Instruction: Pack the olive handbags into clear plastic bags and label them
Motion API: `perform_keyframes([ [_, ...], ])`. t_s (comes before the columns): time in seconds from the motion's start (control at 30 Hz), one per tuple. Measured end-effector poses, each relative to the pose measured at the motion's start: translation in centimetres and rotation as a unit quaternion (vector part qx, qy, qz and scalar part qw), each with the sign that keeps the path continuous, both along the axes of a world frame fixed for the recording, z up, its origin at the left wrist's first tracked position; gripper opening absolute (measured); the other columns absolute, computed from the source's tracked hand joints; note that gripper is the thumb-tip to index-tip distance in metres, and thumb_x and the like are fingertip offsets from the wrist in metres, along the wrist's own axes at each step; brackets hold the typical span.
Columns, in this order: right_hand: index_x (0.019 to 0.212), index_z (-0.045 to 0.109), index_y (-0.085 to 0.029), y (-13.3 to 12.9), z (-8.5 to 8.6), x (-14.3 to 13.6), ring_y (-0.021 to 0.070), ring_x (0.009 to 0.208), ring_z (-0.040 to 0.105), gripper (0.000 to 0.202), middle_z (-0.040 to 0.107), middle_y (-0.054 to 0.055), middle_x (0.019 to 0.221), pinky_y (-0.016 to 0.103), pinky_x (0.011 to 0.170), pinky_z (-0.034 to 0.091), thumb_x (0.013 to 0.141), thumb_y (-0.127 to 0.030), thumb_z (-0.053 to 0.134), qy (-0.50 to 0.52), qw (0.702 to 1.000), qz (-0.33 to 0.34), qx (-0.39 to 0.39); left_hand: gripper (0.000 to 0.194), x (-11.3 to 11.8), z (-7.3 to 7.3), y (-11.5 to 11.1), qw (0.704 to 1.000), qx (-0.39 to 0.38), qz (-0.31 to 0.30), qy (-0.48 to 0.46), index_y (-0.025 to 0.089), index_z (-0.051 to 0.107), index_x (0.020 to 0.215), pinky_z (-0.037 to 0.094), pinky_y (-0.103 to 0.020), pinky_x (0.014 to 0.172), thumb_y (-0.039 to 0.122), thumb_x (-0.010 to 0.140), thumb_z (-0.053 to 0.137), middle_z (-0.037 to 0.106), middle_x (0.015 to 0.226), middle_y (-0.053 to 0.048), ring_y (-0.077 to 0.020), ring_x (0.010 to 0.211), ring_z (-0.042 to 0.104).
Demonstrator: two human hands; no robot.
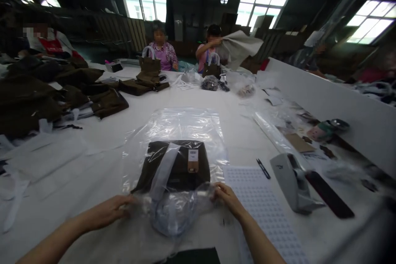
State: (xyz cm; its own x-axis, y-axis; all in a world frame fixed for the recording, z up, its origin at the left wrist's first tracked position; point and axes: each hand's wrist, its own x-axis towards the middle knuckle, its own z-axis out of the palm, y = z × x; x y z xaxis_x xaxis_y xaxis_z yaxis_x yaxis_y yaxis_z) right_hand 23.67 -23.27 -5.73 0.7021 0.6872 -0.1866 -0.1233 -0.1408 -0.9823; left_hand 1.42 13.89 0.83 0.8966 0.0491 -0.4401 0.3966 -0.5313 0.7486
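A dark brown tote bag (182, 173) lies flat inside a clear plastic bag (185, 123) in front of me. Its pale handle, wrapped in white, crosses the front, and a tag (193, 156) sits on its right half. The lower part of the plastic bunches over the wrapped handle nearest me. My left hand (119, 207) is closed on the plastic at its left edge, a little blurred. On the opposite side my right hand (223, 198) pinches the plastic at the right edge. A dark fabric edge (194, 256) shows at the bottom of the view.
Right of me lie a sheet of printed labels (262, 206), thread snips (263, 168), a tape dispenser (293, 183) and a dark phone-like slab (329, 194). Brown bags (31, 95) pile up at left. Several people sit or stand beyond the table; a white partition (324, 103) runs along the right.
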Motion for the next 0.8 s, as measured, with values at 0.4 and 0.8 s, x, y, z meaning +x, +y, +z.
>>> perform_keyframes([
  [0.4, 0.104, 0.060, -0.018, -18.8, -2.0, -3.6, 0.0264, 0.110, 0.052, 0.028, 0.060, 0.011, 0.112, 0.050, 0.098, 0.039, 0.082, -0.035, 0.053, -0.285, 0.862, -0.386, -0.163, 0.032, 13.7, 3.9, -20.7, 0.964, -0.250, 0.033, 0.079, 0.027, 0.067, 0.097, 0.048, -0.034, 0.088, 0.039, 0.068, 0.069, 0.066, 0.103, -0.004, -0.0250, 0.099, 0.060],
  [0.8, 0.113, 0.056, -0.017, -19.3, -5.6, -5.1, 0.0267, 0.119, 0.045, 0.029, 0.056, 0.013, 0.120, 0.052, 0.099, 0.039, 0.087, -0.024, 0.044, -0.369, 0.811, -0.340, -0.301, 0.024, 25.3, -4.5, -30.5, 0.906, -0.291, 0.274, 0.140, 0.014, 0.058, 0.079, 0.037, -0.020, 0.046, 0.027, 0.063, 0.071, 0.060, 0.078, -0.002, -0.0098, 0.058, 0.053],
])
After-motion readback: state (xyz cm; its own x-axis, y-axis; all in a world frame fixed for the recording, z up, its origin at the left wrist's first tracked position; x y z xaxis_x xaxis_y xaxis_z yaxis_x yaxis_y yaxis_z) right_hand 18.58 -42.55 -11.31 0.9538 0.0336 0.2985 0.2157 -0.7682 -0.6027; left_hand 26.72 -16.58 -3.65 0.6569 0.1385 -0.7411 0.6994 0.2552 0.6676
